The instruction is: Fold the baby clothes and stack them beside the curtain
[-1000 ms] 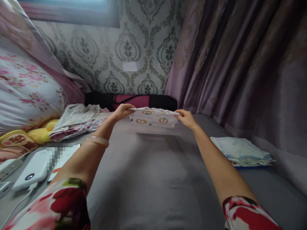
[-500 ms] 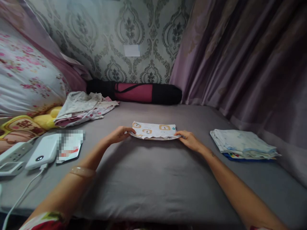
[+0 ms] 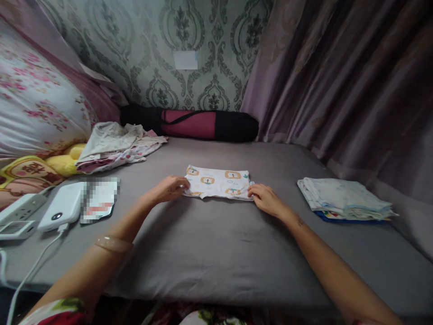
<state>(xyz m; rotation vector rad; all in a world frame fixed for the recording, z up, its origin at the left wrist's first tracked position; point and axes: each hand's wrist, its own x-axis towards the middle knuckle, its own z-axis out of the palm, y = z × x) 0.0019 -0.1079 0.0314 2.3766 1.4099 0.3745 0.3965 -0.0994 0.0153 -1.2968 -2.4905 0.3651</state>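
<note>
A small white garment [image 3: 218,182] printed with orange lion faces lies flat on the grey bed sheet [image 3: 209,253], in the middle of the view. My left hand [image 3: 171,188] pinches its near left corner, fingers closed on the cloth. My right hand [image 3: 265,198] rests at its near right corner, fingers curled on the edge of the cloth. Both arms stretch forward from the bottom of the view, and a pale bangle sits on my left wrist.
A stack of folded pale clothes [image 3: 343,198] lies at the right. Unfolded clothes [image 3: 118,144] are heaped at the back left beside a floral pillow [image 3: 37,108]. A white power bank [image 3: 62,212], a phone and a power strip sit at the left. A black-and-pink roll [image 3: 192,124] lies against the wall; curtains hang on the right.
The garment was held up in the air between both hands a second ago. It has come down and toward me and now lies spread flat on the sheet.
</note>
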